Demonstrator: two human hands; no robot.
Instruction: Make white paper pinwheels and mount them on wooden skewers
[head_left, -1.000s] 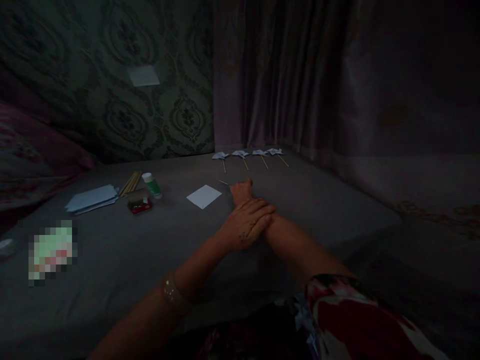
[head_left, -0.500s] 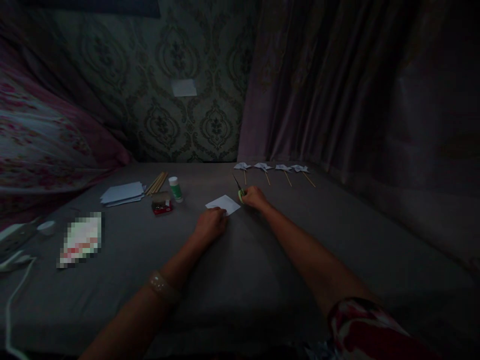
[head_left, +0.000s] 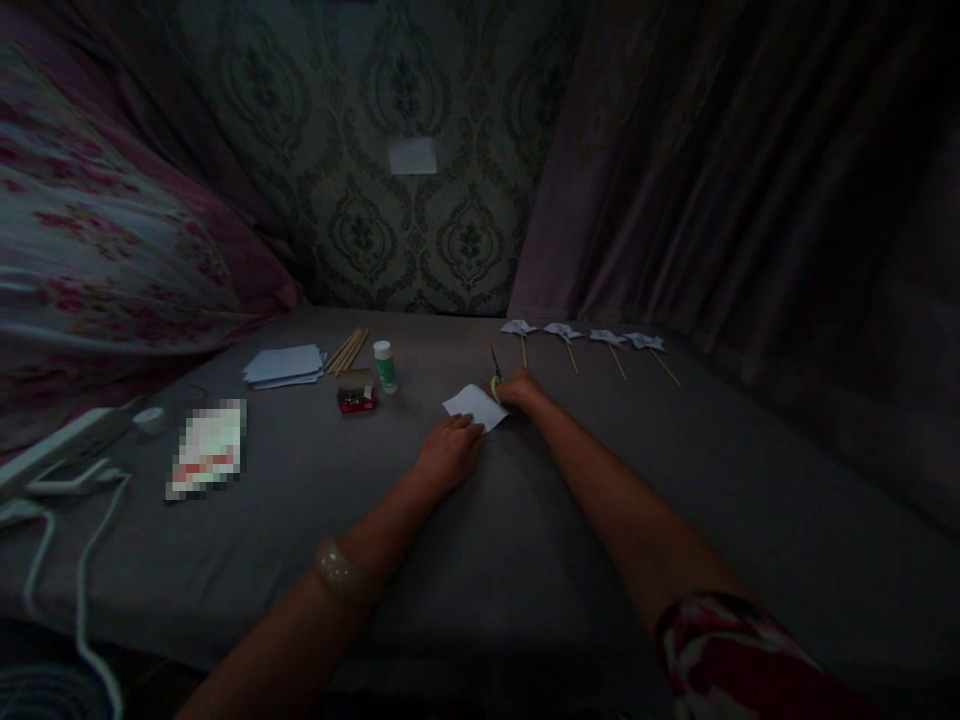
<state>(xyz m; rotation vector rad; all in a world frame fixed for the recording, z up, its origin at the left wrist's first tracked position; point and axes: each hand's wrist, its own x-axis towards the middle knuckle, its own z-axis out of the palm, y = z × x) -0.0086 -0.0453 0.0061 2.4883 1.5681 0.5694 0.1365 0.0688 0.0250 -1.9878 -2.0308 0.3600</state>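
Observation:
A small white square of paper lies on the grey cloth in front of me, its surface slightly curved. My left hand has its fingertips on the paper's near left edge, holding it; the thumb is hidden. At the paper's right side, my right hand is closed round the green-yellow handles of a pair of scissors. Their dark blades point away from me, toward the wall. Whether the blades are parted is too dim to tell.
Several paper pinwheels on sticks lie at the back right. Toward the left are a glue stick, a small red box of metal bits, wooden sticks, a paper stack, a white cap and a power strip.
The view has swung left, so everything sits farther right. My left fingers lie flatter along the paper's edge, and the scissors point more directly away from me.

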